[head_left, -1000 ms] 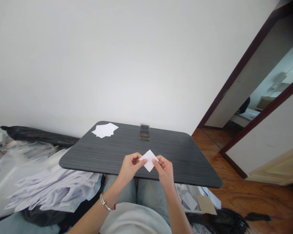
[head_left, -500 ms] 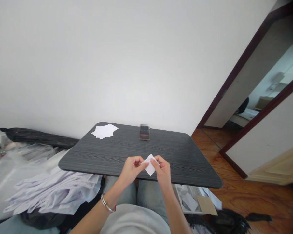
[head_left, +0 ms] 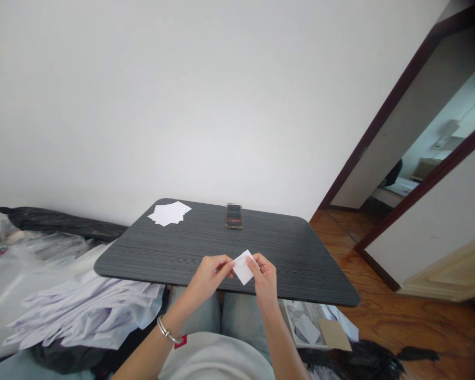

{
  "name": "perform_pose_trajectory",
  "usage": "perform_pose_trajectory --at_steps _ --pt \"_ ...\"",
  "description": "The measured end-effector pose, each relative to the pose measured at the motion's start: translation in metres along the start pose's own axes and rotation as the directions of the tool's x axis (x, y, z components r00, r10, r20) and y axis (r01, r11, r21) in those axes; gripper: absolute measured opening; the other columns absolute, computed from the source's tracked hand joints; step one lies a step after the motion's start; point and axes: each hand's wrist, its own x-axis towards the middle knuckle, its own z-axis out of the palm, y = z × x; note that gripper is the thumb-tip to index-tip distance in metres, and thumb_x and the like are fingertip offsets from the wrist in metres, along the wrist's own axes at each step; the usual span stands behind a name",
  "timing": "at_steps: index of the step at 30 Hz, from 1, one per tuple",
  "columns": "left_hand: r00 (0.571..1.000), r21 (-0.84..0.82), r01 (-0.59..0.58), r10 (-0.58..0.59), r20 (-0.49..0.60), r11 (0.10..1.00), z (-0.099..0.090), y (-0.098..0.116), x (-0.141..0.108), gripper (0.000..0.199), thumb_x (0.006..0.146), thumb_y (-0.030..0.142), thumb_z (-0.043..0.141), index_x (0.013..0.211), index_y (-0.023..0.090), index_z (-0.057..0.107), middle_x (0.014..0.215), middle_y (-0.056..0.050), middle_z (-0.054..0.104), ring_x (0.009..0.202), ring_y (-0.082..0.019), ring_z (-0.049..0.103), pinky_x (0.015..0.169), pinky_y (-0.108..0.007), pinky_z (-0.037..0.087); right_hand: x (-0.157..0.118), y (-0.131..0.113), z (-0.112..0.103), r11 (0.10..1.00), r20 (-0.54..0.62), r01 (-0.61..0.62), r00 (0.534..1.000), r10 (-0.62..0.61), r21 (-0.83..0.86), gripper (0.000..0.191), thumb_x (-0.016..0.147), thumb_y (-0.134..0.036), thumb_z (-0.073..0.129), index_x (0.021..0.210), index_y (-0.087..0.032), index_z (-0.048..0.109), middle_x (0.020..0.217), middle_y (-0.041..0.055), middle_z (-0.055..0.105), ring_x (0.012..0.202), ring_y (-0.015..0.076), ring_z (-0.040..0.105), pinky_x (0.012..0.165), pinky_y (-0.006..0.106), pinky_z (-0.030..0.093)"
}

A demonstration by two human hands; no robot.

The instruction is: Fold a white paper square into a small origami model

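A small folded square of white paper (head_left: 243, 270) is held over the near edge of the dark wood-grain table (head_left: 285, 253). My right hand (head_left: 265, 274) pinches its right corner, thumb on top and fingers behind. At the left corner my left hand (head_left: 214, 272) has thumb and forefinger closed on the paper's tip. Fold lines cannot be made out clearly. Farther off on the table, several white paper sheets (head_left: 168, 214) lie in a loose, fanned stack at the back left. A phone-like dark rectangle (head_left: 234, 216), blurred out, stands at the back middle.
A pile of white cloth (head_left: 91, 311) and plastic bags lie left of the table. Below its right edge sits an open box (head_left: 306, 327) with papers and a brown card (head_left: 335, 333). Black bags (head_left: 372, 359) lie on the wooden floor. The wall (head_left: 229, 105) rises behind the table.
My left hand has slid left, its thumb drawing back from the paper's face to the left corner. The paper has shifted slightly right and turned a little.
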Motion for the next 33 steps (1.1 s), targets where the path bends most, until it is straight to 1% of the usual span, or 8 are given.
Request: perform_pose_trajectory --at_steps 4,8,10,13,15,20,29,33 --pt "1.000 -0.032 -0.013 0.013 0.007 0.999 -0.001 -0.001 0.001 0.033 0.083 0.033 0.041 0.066 0.013 0.061 0.060 -0.002 0.060 0.057 -0.011 0.052 0.056 -0.020 0.038 0.000 0.002 -0.001 1.000 -0.014 0.012 1.000 -0.013 -0.015 0.022 0.076 -0.032 0.056 0.062 -0.015 0.055 0.052 -0.0038 0.048 0.047 0.0084 0.039 0.046 0.020 0.029" --pt "0.999 -0.223 0.014 -0.020 -0.026 0.975 -0.001 0.000 0.000 0.037 0.085 0.036 0.035 0.074 0.012 0.062 0.065 -0.004 0.061 0.058 -0.012 0.053 0.054 -0.021 0.039 0.000 0.001 -0.001 0.999 -0.053 0.027 0.998 -0.026 0.018 0.021 0.076 -0.031 0.056 0.063 -0.015 0.056 0.051 -0.0040 0.048 0.047 0.0084 0.040 0.046 0.020 0.029" --pt "0.999 -0.285 0.036 -0.042 -0.015 0.958 -0.001 0.000 0.000 0.034 0.083 0.037 0.040 0.076 0.011 0.061 0.066 -0.005 0.061 0.059 -0.012 0.053 0.053 -0.021 0.039 -0.001 0.001 0.000 0.998 -0.060 0.028 0.998 -0.025 0.049 0.020 0.076 -0.031 0.056 0.063 -0.015 0.056 0.051 -0.0039 0.048 0.047 0.0084 0.040 0.046 0.020 0.029" --pt "0.998 -0.285 0.058 -0.064 -0.010 0.957 0.001 0.000 0.001 0.025 0.076 0.035 0.054 0.070 0.011 0.059 0.061 -0.002 0.058 0.056 -0.010 0.051 0.052 -0.020 0.037 -0.002 0.001 0.002 0.996 -0.050 0.026 0.998 -0.022 0.090 0.020 0.075 -0.031 0.057 0.063 -0.015 0.056 0.051 -0.0037 0.049 0.047 0.0084 0.040 0.046 0.020 0.029" --pt "0.996 -0.284 0.065 -0.078 -0.036 0.957 0.004 -0.001 0.001 0.022 0.072 0.034 0.058 0.070 0.012 0.057 0.058 0.000 0.057 0.054 -0.009 0.050 0.052 -0.019 0.037 -0.002 0.000 0.004 0.994 -0.054 0.024 0.998 -0.018 0.103 0.020 0.074 -0.031 0.058 0.062 -0.015 0.055 0.050 -0.0037 0.049 0.046 0.0085 0.040 0.046 0.020 0.029" --pt "0.991 -0.295 0.064 -0.095 -0.091 0.953 0.009 0.001 0.001 0.024 0.073 0.035 0.057 0.065 0.012 0.054 0.056 0.001 0.055 0.052 -0.009 0.049 0.050 -0.019 0.037 -0.003 -0.003 0.007 0.994 -0.066 0.014 0.998 -0.006 0.113 0.023 0.072 -0.034 0.059 0.060 -0.015 0.055 0.049 -0.0033 0.047 0.046 0.0090 0.040 0.046 0.021 0.029" --pt "0.992 -0.323 0.068 -0.100 -0.082 0.944 0.008 0.002 0.000 0.024 0.073 0.035 0.057 0.065 0.013 0.054 0.056 0.002 0.054 0.053 -0.009 0.049 0.051 -0.019 0.037 -0.005 -0.003 0.007 0.987 -0.064 -0.021 0.997 0.031 0.157 0.024 0.070 -0.036 0.060 0.058 -0.015 0.053 0.049 -0.0029 0.048 0.045 0.0092 0.040 0.045 0.021 0.029" --pt "0.993 -0.341 0.049 -0.082 -0.082 0.939 0.009 0.003 -0.001 0.022 0.072 0.033 0.059 0.066 0.012 0.054 0.055 0.002 0.052 0.052 -0.008 0.047 0.053 -0.019 0.037 -0.005 -0.004 0.008 0.983 -0.055 -0.028 0.998 0.038 0.179 0.024 0.070 -0.035 0.061 0.058 -0.015 0.054 0.050 -0.0027 0.050 0.045 0.0088 0.040 0.046 0.020 0.029"
